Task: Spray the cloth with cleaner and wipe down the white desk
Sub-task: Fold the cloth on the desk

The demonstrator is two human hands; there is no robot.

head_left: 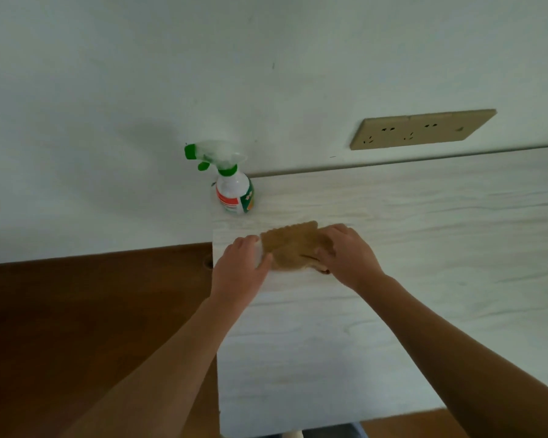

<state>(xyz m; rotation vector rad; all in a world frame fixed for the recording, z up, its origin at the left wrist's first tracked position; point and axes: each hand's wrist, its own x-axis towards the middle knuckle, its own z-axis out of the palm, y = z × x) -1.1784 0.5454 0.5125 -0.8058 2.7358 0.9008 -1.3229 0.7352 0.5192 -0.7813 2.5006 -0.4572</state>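
A brown cloth (290, 248) lies on the white desk (393, 279) near its far left corner. My left hand (239, 270) holds the cloth's left edge, thumb on top and fingers curled at the desk's left side. My right hand (345, 252) grips the cloth's right side, fingers curled over it. A white spray bottle (233, 188) with a green trigger and nozzle stands upright at the desk's back left corner, just behind the cloth and apart from both hands.
A white wall runs behind the desk, carrying a beige socket strip (421, 129) to the right. Dark wooden floor (92, 327) lies left of the desk's edge. The desk surface stretches to the right and toward me.
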